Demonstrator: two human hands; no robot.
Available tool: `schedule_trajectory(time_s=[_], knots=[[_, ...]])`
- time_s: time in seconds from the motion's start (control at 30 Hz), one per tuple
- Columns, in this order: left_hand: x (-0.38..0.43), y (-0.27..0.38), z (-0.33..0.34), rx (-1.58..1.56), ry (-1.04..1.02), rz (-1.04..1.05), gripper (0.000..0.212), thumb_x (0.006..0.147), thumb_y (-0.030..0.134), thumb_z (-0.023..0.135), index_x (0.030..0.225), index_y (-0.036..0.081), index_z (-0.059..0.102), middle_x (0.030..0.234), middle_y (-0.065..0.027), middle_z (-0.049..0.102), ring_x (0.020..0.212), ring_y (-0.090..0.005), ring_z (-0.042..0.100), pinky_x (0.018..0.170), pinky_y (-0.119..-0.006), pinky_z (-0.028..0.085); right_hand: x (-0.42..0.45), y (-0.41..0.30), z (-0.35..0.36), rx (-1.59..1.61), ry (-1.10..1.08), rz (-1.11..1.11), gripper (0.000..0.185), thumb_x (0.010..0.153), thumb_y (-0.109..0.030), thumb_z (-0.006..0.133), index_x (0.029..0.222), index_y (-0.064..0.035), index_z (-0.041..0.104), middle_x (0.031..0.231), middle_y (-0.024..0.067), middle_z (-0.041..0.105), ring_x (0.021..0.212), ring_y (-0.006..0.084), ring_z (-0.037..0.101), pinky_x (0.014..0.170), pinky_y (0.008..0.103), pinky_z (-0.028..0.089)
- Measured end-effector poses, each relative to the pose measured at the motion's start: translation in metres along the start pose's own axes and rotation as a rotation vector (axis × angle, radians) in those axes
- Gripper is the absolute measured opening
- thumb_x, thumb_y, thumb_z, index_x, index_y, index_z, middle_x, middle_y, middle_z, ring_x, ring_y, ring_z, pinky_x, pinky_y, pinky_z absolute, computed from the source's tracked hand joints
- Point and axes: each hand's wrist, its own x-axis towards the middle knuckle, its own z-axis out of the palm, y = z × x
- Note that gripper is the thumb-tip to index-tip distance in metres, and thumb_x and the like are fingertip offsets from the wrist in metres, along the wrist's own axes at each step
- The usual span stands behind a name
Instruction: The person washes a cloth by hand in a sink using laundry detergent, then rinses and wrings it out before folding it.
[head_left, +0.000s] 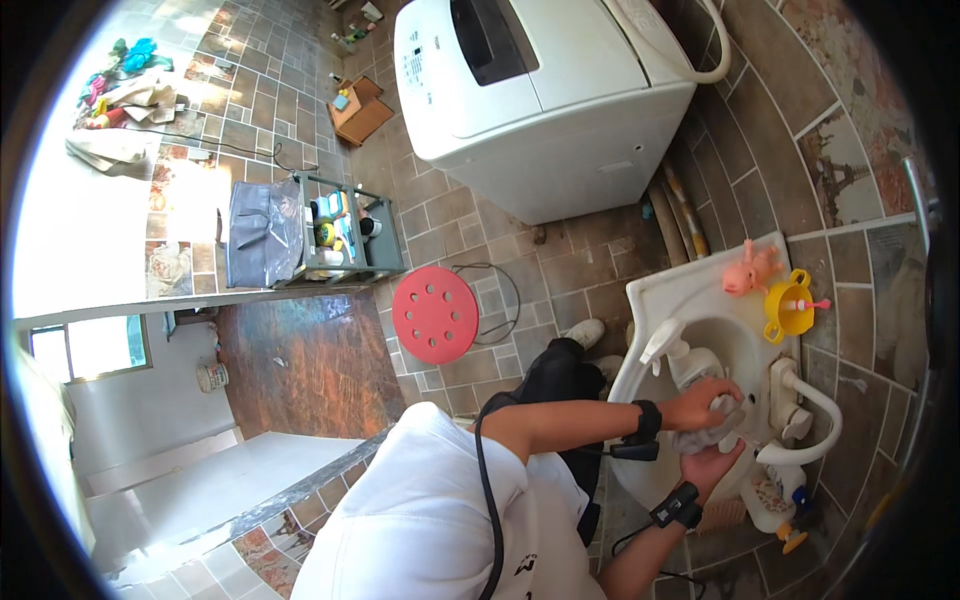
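A white washbasin stands in front of me, with a curved white tap at its far side. My left hand is closed over a greyish wet cloth inside the bowl. On the other side of the same cloth, near the tap's spout, my right hand grips it; its fingers are partly hidden. Beside my left hand a white spray bottle with a trigger head leans in the bowl. A pink doll-like toy and a yellow two-handled cup lie on the basin's rim.
Pump bottles and a pinkish brush are beside the basin. A white washing machine stands to my left. Behind me are a red stool and a shelf trolley. A black cable runs along my arm.
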Motion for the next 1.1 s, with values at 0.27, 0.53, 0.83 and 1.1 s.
schedule_trajectory(time_s=[0.27, 0.53, 0.83, 1.1], knots=[[-0.034, -0.023, 0.04, 0.371, 0.087, 0.17, 0.056, 0.074, 0.018, 0.063, 0.127, 0.008, 0.046, 0.127, -0.0186, 0.043, 0.122, -0.0366, 0.04, 0.101, -0.045, 0.034, 0.029, -0.01, -0.068, -0.686, -0.283, -0.233, 0.053, 0.091, -0.047, 0.05, 0.132, -0.0138, 0.041, 0.13, 0.0057, 0.045, 0.119, 0.0189, 0.044, 0.101, 0.0349, 0.035], [-0.008, 0.013, 0.047, 0.719, 0.187, -0.135, 0.031, 0.077, 0.016, 0.061, 0.104, 0.005, 0.054, 0.106, -0.0149, 0.05, 0.101, -0.0328, 0.048, 0.084, -0.043, 0.043, 0.052, -0.02, -0.056, -0.397, -0.166, 0.083, 0.033, 0.096, -0.032, 0.044, 0.12, -0.0092, 0.047, 0.116, 0.0064, 0.053, 0.107, 0.0168, 0.051, 0.092, 0.0316, 0.042], [0.013, -0.044, 0.034, 0.372, 0.402, -0.324, 0.028, 0.088, 0.023, 0.049, 0.088, -0.005, 0.058, 0.087, -0.0237, 0.056, 0.083, -0.0427, 0.055, 0.075, -0.047, 0.046, 0.014, -0.021, 0.0, -0.789, 0.103, -0.056, 0.028, 0.095, -0.021, 0.041, 0.112, -0.0028, 0.053, 0.111, 0.0069, 0.055, 0.094, 0.019, 0.054, 0.078, 0.0348, 0.046], [-0.006, 0.01, 0.035, 0.198, 0.469, -0.284, 0.035, 0.093, 0.027, 0.049, 0.102, -0.006, 0.057, 0.094, -0.0275, 0.058, 0.092, -0.0428, 0.055, 0.078, -0.046, 0.045, 0.01, -0.025, -0.008, -0.782, 0.238, -0.344, 0.032, 0.095, -0.026, 0.051, 0.112, 0.0002, 0.054, 0.103, 0.003, 0.057, 0.085, 0.0146, 0.054, 0.073, 0.0305, 0.045]])
